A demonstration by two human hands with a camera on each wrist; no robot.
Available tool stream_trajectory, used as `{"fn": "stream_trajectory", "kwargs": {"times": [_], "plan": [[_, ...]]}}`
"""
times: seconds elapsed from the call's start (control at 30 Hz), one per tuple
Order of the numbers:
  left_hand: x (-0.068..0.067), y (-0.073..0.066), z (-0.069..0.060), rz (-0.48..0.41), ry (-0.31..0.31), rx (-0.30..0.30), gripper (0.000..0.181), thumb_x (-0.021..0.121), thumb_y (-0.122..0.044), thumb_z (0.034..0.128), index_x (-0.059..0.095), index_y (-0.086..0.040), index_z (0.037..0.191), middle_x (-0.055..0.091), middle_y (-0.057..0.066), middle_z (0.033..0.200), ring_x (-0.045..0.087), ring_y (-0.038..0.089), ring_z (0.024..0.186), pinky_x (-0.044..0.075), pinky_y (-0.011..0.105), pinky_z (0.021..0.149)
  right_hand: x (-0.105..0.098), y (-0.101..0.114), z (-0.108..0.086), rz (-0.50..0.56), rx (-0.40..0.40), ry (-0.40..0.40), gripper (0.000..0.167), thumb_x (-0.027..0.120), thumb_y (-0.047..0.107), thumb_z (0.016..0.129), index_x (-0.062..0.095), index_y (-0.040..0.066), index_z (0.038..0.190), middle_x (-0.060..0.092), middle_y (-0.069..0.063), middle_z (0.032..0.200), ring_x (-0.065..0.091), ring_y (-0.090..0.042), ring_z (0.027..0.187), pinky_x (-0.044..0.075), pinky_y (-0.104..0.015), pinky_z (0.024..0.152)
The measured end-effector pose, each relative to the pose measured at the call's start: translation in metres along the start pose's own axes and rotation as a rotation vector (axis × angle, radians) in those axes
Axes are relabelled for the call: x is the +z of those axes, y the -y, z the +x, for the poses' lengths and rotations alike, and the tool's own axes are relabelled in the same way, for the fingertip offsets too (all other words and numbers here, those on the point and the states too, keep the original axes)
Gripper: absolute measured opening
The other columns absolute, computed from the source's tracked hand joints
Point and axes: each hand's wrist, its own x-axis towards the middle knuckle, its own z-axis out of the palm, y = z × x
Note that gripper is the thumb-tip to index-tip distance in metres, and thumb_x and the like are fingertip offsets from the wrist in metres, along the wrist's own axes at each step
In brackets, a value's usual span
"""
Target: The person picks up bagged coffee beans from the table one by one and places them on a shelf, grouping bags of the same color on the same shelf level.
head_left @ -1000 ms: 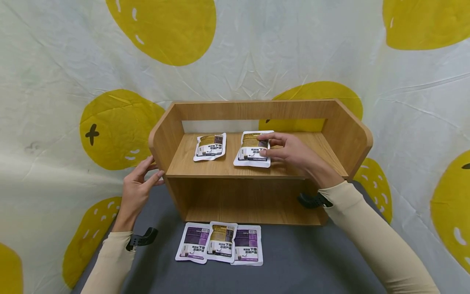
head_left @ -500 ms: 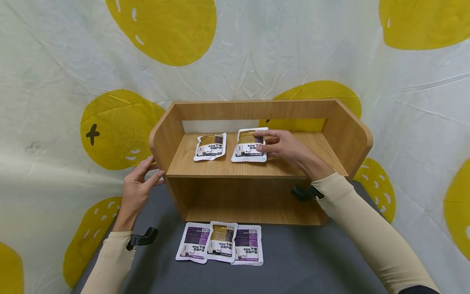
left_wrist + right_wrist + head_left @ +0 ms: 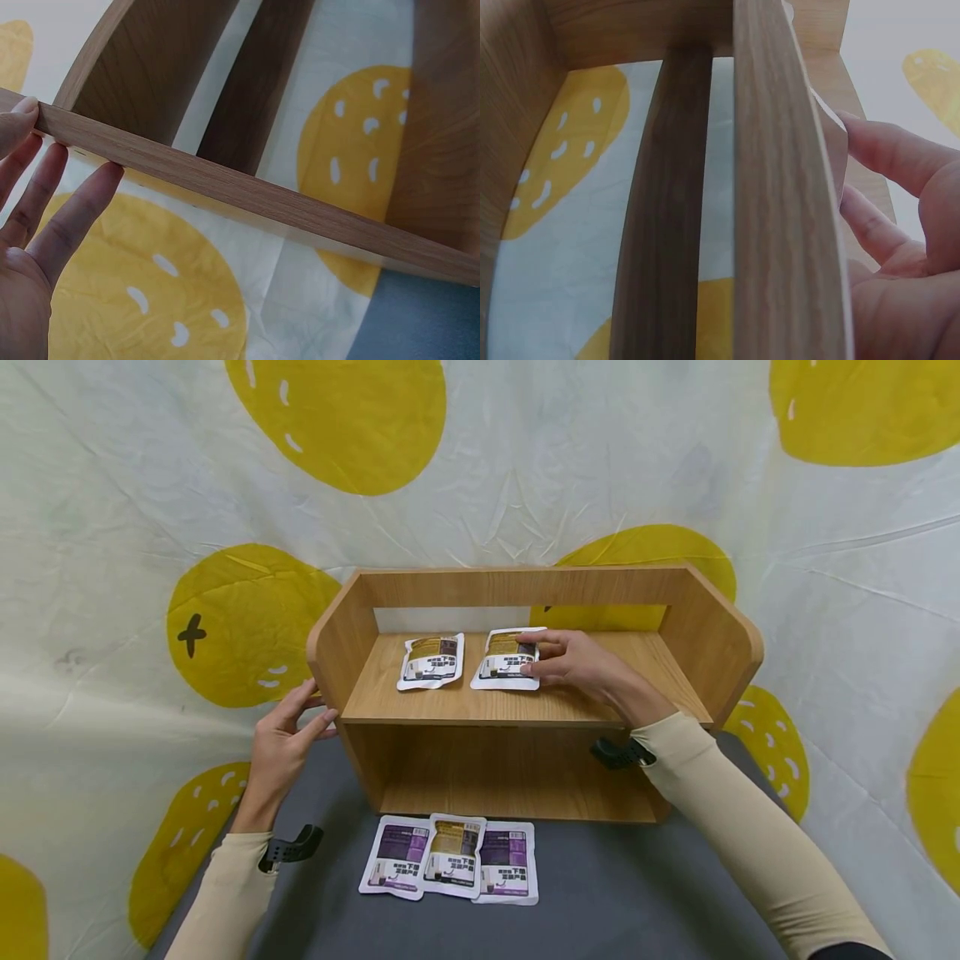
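In the head view my right hand (image 3: 581,667) pinches the right edge of a white coffee pouch with a gold label (image 3: 508,660) on the shelf unit's upper board. A similar gold-label pouch (image 3: 431,662) lies to its left, a small gap apart. From the right wrist, the front board hides most of the held pouch (image 3: 831,142); thumb and fingers meet its edge. My left hand (image 3: 279,745) touches the wooden shelf unit (image 3: 517,714) at its left side panel. Seen from the left wrist, its thumb is on the panel's front edge and its extended fingers touch the outer side.
On the grey tabletop (image 3: 600,893) before the unit lie two purple-label pouches, one left (image 3: 395,857) and one right (image 3: 506,862), with a gold-label pouch (image 3: 453,855) overlapping both. A patterned cloth (image 3: 495,460) hangs behind.
My right hand has shifted slightly left with the gold-label pouch, which moved back and then down, beside the other upper pouch. My left hand stays at the side panel.
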Motion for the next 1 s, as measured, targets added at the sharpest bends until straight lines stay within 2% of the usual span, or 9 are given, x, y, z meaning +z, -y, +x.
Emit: {"fn": "stream_trajectory", "kwargs": {"times": [0.2, 0.4, 0.57, 0.8, 1.0], "plan": [[0.001, 0.0, -0.001, -0.012, -0.001, -0.005, 0.068, 0.066, 0.014, 0.09, 0.052, -0.015, 0.15, 0.057, 0.005, 0.142, 0.062, 0.013, 0.115, 0.063, 0.03, 0.074, -0.002, -0.002, 0.002, -0.055, 0.012, -0.014, 0.061, 0.076, 0.015, 0.093, 0.053, 0.018, 0.15, 0.039, -0.023, 0.152, 0.05, -0.028, 0.12, 0.058, -0.021, 0.084], [0.0, -0.001, 0.0, 0.0, -0.003, -0.006, 0.067, 0.067, 0.012, 0.0906, 0.052, -0.016, 0.15, 0.057, 0.005, 0.141, 0.063, 0.016, 0.115, 0.063, 0.033, 0.074, -0.001, 0.0, 0.003, -0.11, -0.003, -0.04, 0.061, 0.078, 0.015, 0.092, 0.055, 0.016, 0.148, 0.046, -0.023, 0.143, 0.054, -0.026, 0.115, 0.058, -0.02, 0.083], [0.0, 0.0, 0.0, 0.005, -0.005, -0.01, 0.067, 0.067, 0.012, 0.0908, 0.052, -0.017, 0.15, 0.057, 0.005, 0.14, 0.063, 0.019, 0.115, 0.063, 0.034, 0.074, -0.001, 0.002, 0.002, -0.214, -0.027, -0.07, 0.06, 0.079, 0.018, 0.091, 0.058, 0.016, 0.146, 0.053, -0.018, 0.138, 0.054, -0.029, 0.118, 0.054, -0.03, 0.093], [0.0, -0.001, -0.001, 0.006, -0.017, -0.015, 0.066, 0.068, 0.01, 0.0906, 0.054, -0.018, 0.149, 0.057, 0.004, 0.141, 0.063, 0.012, 0.115, 0.063, 0.028, 0.074, -0.002, 0.002, -0.008, -0.273, -0.051, -0.072, 0.058, 0.078, 0.022, 0.092, 0.057, 0.008, 0.144, 0.056, -0.018, 0.141, 0.054, -0.037, 0.127, 0.05, -0.049, 0.109], [0.0, -0.001, 0.0, 0.003, -0.017, -0.013, 0.066, 0.068, 0.011, 0.0907, 0.053, -0.018, 0.149, 0.057, 0.005, 0.142, 0.062, 0.011, 0.115, 0.063, 0.028, 0.074, -0.002, 0.001, -0.026, -0.275, -0.096, -0.101, 0.054, 0.078, 0.023, 0.092, 0.06, 0.006, 0.14, 0.059, -0.017, 0.14, 0.056, -0.037, 0.126, 0.045, -0.052, 0.112]]}}
